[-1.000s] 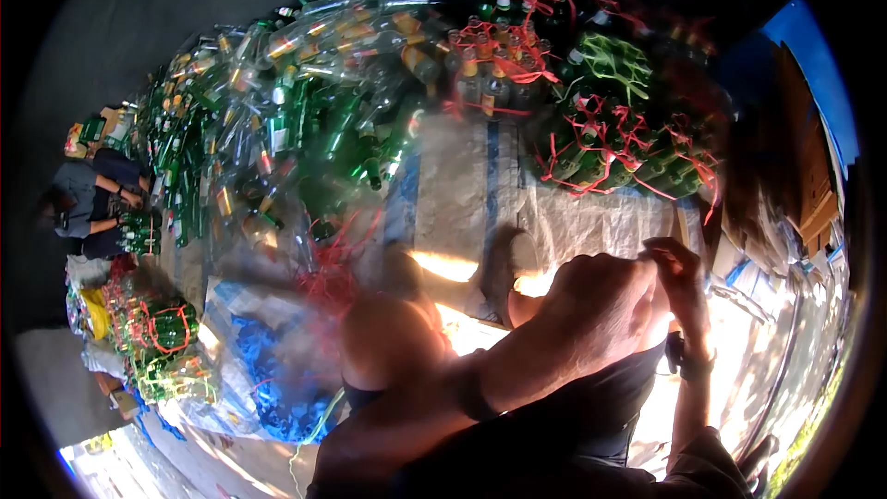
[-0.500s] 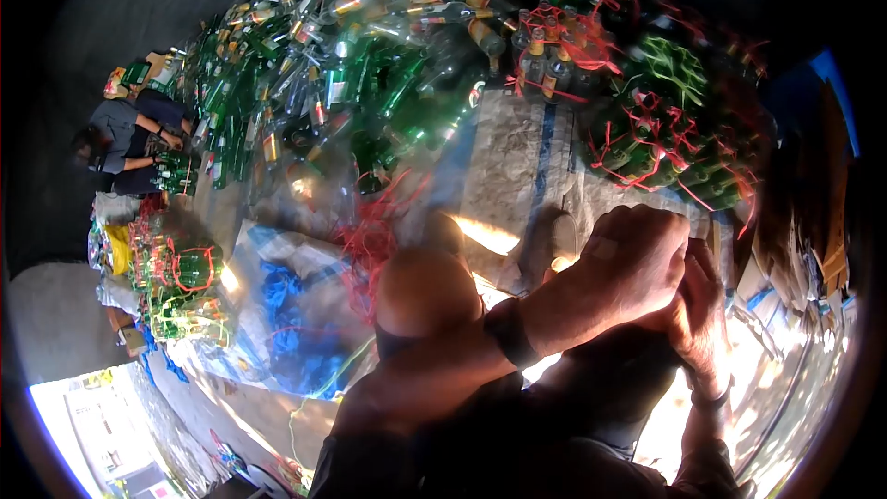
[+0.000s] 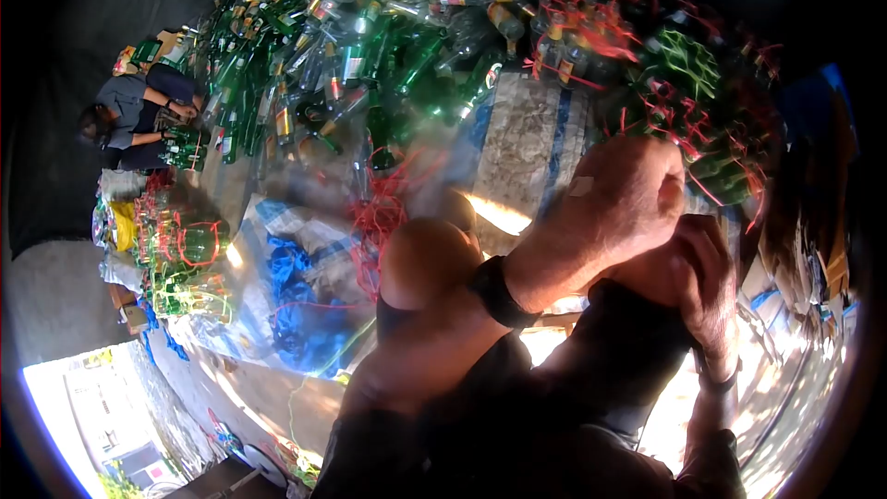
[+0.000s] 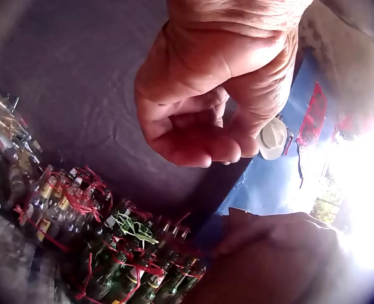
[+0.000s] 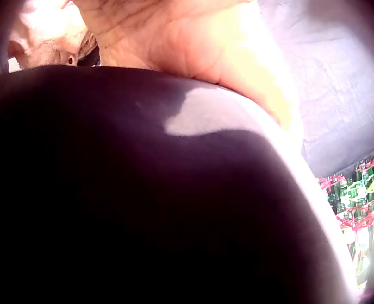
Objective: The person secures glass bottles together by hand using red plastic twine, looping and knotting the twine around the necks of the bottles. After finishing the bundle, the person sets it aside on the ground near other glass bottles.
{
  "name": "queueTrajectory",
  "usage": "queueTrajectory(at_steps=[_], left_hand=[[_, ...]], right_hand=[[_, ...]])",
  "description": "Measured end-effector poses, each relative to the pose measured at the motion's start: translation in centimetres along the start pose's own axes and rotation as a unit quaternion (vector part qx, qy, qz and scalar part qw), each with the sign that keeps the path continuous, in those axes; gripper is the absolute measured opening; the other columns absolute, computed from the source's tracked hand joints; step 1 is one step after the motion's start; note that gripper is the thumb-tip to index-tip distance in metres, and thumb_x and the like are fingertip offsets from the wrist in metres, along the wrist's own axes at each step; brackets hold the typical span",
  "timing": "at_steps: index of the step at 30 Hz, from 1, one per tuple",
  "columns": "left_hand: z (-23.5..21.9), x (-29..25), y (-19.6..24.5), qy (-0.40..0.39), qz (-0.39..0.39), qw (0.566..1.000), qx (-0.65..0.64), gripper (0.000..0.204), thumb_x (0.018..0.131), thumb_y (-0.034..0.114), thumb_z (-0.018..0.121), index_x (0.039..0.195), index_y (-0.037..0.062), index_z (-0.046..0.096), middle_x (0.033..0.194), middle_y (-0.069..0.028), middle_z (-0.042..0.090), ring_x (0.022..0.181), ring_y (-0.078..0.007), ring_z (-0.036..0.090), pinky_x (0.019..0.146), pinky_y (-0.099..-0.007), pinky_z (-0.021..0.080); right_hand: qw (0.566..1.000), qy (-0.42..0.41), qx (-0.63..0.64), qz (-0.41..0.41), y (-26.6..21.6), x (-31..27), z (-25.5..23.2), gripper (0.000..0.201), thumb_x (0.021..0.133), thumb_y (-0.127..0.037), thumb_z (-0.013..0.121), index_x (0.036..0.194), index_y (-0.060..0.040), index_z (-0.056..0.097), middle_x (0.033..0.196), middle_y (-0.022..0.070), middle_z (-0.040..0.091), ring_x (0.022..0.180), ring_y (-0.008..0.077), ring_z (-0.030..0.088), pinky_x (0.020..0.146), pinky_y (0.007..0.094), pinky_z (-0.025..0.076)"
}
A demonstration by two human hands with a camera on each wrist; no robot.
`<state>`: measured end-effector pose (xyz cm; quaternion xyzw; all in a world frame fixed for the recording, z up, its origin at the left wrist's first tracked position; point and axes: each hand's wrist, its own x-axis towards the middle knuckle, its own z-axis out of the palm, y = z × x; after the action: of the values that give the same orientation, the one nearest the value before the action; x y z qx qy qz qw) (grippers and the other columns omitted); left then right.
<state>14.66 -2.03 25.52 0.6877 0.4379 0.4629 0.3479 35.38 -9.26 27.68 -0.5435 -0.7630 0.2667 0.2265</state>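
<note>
My left hand (image 3: 628, 194), with a black band (image 3: 504, 291) on its wrist, reaches across in front of my body. In the left wrist view its fingers (image 4: 203, 147) curl in toward the thumb, and nothing shows between them. Close below it in the head view, my right hand (image 3: 707, 277) lies by my raised knee with loosely bent fingers. Its palm (image 5: 199, 47) rests on dark cloth (image 5: 130, 190) in the right wrist view, and the fingertips are hidden there. Beyond the hands, green bottles (image 4: 105, 275) stand bundled with red string.
A large heap of loose bottles (image 3: 370, 55) spreads ahead. Red string (image 3: 379, 231) lies beside my knee, near a blue plastic sheet (image 3: 296, 314). At far left another person (image 3: 129, 120) sits handling green bottles. Flattened cardboard (image 3: 832, 268) leans at the right.
My left hand has risen away from my lap and passed over toward the bundles. The right hand has dropped slightly from its raised pose. The head view has swung, moving the surroundings rightward.
</note>
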Motion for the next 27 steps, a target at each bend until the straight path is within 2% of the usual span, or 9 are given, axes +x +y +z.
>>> queueTrajectory(at_steps=[6,9,15,16,17,18,23,25,27], left_hand=[[-1.4,0.0,0.6,-0.038,-0.06,0.997,-0.023,0.013,0.093,0.008,0.066,0.089,-0.0011,0.073,0.071,-0.0157,0.071,0.058,-0.017,0.068,0.056,-0.0345,0.053],[-1.7,-0.4,1.7,-0.051,-0.071,0.994,-0.068,0.012,0.094,0.007,0.065,0.09,-0.0021,0.072,0.072,-0.0156,0.072,0.06,-0.0158,0.068,0.057,-0.0341,0.053],[-3.8,-4.2,11.6,-0.098,0.132,0.986,-0.004,0.005,0.093,0.006,0.069,0.093,0.0046,0.063,0.073,-0.0128,0.063,0.065,-0.028,0.064,0.061,-0.0408,0.05],[-2.4,-4.9,13.4,0.026,0.158,0.981,-0.106,0.009,0.086,0.007,0.072,0.086,0.005,0.063,0.074,-0.0125,0.062,0.07,-0.0271,0.065,0.065,-0.0414,0.051],[-4.1,-4.4,17.5,-0.198,0.108,0.947,0.23,0.014,0.076,0.007,0.077,0.085,0.0041,0.068,0.072,-0.0098,0.063,0.065,-0.0245,0.064,0.061,-0.0376,0.051],[-4.6,-5.0,18.2,-0.198,0.109,0.946,0.232,0.014,0.076,0.007,0.077,0.085,0.0041,0.068,0.072,-0.0098,0.063,0.065,-0.0245,0.064,0.061,-0.0376,0.051],[-3.8,-7.7,19.6,0.025,0.259,0.965,0.019,0.027,0.055,0.02,0.071,0.074,0.001,0.071,0.067,-0.0072,0.059,0.06,-0.0236,0.054,0.05,-0.0358,0.036],[0.3,-8.0,17.5,0.325,0.341,0.881,0.044,0.025,0.053,0.022,0.069,0.07,0.0038,0.066,0.069,-0.0023,0.055,0.062,-0.0192,0.052,0.05,-0.0344,0.034],[-1.1,-9.1,18.0,0.262,0.336,0.903,0.061,0.023,0.052,0.019,0.07,0.07,0.004,0.067,0.069,-0.0019,0.055,0.062,-0.0186,0.052,0.05,-0.0334,0.034]], right_hand=[[1.0,0.02,-0.002,0.004,-0.4,-0.4,0.1,0.043,0.094,-0.029,0.065,0.122,0.0041,0.067,0.123,0.0229,0.065,0.115,0.0425,0.065,0.102,0.0449,0.051],[1.0,0.029,0.003,-0.006,-0.6,-0.6,0.2,0.043,0.095,-0.029,0.066,0.122,0.0038,0.067,0.123,0.0229,0.066,0.115,0.0425,0.066,0.102,0.0447,0.052],[0.999,0.024,0.021,0.026,1.2,-1.2,0.8,0.04,0.093,-0.024,0.068,0.123,0.0025,0.068,0.123,0.0233,0.065,0.115,0.0419,0.065,0.101,0.0449,0.052],[0.999,0.035,0.013,-0.002,1.2,-1.0,0.9,0.039,0.093,-0.023,0.068,0.122,0.0023,0.068,0.123,0.0231,0.065,0.116,0.0417,0.065,0.102,0.0451,0.052],[0.998,0.047,0.005,-0.032,0.7,-0.7,0.8,0.038,0.092,-0.022,0.068,0.122,0.0021,0.068,0.123,0.0229,0.065,0.117,0.0416,0.064,0.102,0.0453,0.052],[0.999,0.043,0.02,-0.005,0.2,-0.9,0.8,0.038,0.093,-0.023,0.066,0.121,0.0024,0.068,0.123,0.0228,0.065,0.118,0.0435,0.063,0.103,0.0471,0.051],[0.997,0.058,-0.01,-0.044,0.3,-1.1,0.5,0.038,0.094,-0.024,0.066,0.122,0.0025,0.068,0.123,0.0229,0.065,0.115,0.0444,0.064,0.101,0.048,0.051],[0.997,0.064,0.002,-0.035,0.0,-1.2,0.5,0.038,0.095,-0.024,0.066,0.122,0.0028,0.067,0.123,0.0229,0.065,0.115,0.0441,0.064,0.101,0.0475,0.051],[0.997,0.066,0.01,-0.036,0.0,-1.3,0.4,0.038,0.095,-0.023,0.066,0.122,0.0028,0.067,0.123,0.0229,0.065,0.114,0.044,0.064,0.101,0.0472,0.051]])
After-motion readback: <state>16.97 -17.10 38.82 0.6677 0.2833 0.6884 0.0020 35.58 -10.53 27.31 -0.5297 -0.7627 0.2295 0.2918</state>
